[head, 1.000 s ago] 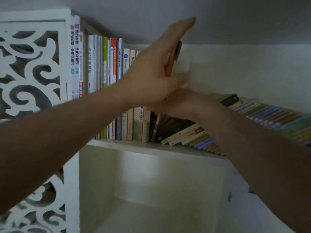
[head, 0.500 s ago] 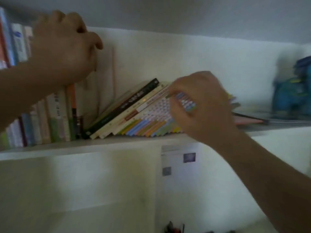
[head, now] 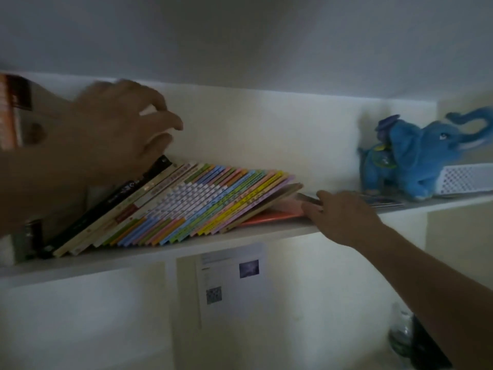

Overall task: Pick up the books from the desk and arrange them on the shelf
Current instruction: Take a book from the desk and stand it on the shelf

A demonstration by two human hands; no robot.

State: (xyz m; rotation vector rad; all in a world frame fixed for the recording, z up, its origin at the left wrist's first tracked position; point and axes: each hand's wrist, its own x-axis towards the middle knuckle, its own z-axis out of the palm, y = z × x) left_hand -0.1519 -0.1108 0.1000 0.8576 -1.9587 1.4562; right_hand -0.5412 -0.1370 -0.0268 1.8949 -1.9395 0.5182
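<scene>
Books (head: 186,206) in a long slanted row lean left on the white shelf (head: 165,252), thin pastel spines fanned like fallen dominoes. At their upper left end, the left hand (head: 117,129) hovers with fingers loosely curled and holds nothing I can make out; motion blur hides whether its thumb touches the black-spined book (head: 114,198). The right hand (head: 344,217) lies at the shelf's front edge, fingertips on a dark flat book (head: 310,199) just beside the low end of the row; whether it pinches it I cannot tell. An orange book (head: 269,217) lies flat under that end. To straighten them well, I judge the left hand should brace the tall end while the right pushes the low end upright, slowly, so nothing slides off. Further right sit a blue plush elephant (head: 416,156) and a white perforated tray (head: 466,180). Below the shelf a printed paper sheet (head: 229,276) hangs on the pale wall (head: 266,134), and the room is dim
</scene>
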